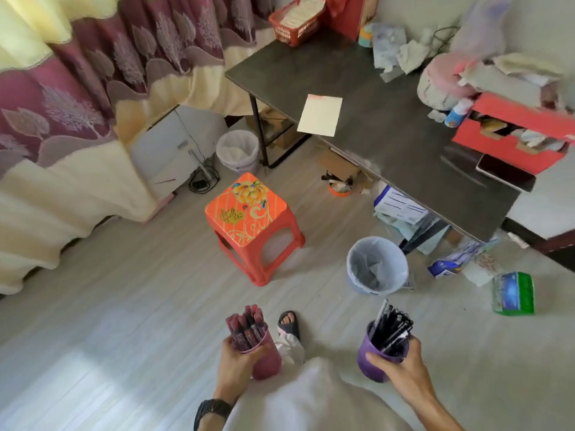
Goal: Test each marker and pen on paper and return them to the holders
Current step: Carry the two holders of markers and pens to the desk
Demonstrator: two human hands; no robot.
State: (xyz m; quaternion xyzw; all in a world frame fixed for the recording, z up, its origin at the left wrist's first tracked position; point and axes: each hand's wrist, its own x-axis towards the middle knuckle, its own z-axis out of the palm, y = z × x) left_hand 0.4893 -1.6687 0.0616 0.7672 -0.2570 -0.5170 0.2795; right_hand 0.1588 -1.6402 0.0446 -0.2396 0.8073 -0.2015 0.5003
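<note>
Each hand's fingers curl round 1 holder, left hand [238, 357] gripping the pink holder [264, 356] of red markers [247, 326], right hand [401, 360] the purple holder [370, 360] of black pens [392, 329], likely carrying both to the far bench [389, 126] and its paper [320, 115].

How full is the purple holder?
Full. The purple holder is packed with black pens that stick out above its rim. The right hand grips it.

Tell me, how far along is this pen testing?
Barely begun. The paper on the table looks blank. In hand: the left hand grips a pink cup of red markers, the right hand a purple cup of black pens. Left: all testing and returning.
</note>
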